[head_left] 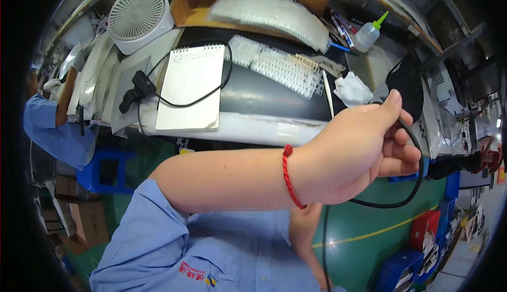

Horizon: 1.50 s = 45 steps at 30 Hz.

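My left arm reaches across the picture to the right, with a red braided cord round the wrist. The fingers of my left hand (364,147) are curled and the thumb is bent over, closed on a black cable (421,170). From the fingers the cable loops down on the right and back beneath the hand. A thin black line of cable hangs farther down in front of my body. My right hand (305,220) is below my left wrist, partly covered by it; its fingers are hidden. Near my left hand lies a crumpled white tissue (353,89).
On the dark bench lie a spiral notepad (189,91), a black plug (141,86) with its cord, and clear gridded plastic sheets (288,70). A white fan (138,17) and a squeeze bottle (368,36) stand behind. A co-worker in blue (53,123) is at left.
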Each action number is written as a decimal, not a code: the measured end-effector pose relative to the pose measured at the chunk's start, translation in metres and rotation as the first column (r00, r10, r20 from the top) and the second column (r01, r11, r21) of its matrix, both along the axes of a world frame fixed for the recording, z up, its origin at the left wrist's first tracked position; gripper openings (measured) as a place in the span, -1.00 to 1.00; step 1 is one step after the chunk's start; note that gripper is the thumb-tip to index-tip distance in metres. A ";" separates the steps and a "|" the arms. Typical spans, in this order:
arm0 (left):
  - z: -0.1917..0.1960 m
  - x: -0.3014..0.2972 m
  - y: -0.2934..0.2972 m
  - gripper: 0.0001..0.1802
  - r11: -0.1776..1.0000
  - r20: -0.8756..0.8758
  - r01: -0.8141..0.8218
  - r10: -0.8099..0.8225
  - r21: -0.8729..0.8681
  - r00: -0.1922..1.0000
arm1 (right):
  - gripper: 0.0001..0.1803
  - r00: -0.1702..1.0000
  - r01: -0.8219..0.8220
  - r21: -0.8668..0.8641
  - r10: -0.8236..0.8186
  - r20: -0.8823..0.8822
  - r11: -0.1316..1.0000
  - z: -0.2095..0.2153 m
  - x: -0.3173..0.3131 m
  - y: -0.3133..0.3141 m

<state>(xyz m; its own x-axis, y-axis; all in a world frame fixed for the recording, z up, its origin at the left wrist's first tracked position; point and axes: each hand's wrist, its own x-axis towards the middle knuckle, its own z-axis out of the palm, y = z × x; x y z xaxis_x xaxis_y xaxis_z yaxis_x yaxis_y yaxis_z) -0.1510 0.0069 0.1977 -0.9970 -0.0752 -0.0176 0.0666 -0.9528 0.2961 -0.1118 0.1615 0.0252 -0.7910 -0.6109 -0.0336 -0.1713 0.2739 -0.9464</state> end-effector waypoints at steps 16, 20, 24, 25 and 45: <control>0.005 0.018 -0.008 -0.57 1.000 -0.040 0.022 -0.022 0.008 0.999 | -0.77 0.914 0.158 -0.218 -0.226 -0.337 0.963 -0.010 -0.068 -0.021; -0.015 0.016 -0.018 -0.42 0.991 -0.095 0.055 -0.066 -0.118 0.993 | -0.76 0.946 0.305 -0.453 -0.322 0.042 0.837 -0.014 -0.077 -0.016; -0.058 0.030 -0.036 -0.40 0.941 0.009 0.035 -0.034 -0.338 0.999 | -0.76 0.900 0.398 -0.659 -0.411 0.145 0.638 0.043 -0.077 -0.027; -0.067 0.033 -0.035 -0.40 0.941 0.003 0.033 -0.034 -0.337 0.999 | -0.76 0.901 0.393 -0.662 -0.411 0.139 0.638 0.047 -0.075 -0.016; -0.135 0.154 -0.012 -0.64 0.561 0.108 0.261 -0.292 -0.785 0.950 | -0.84 0.880 -0.464 -0.444 0.338 -0.335 0.766 0.044 0.000 0.044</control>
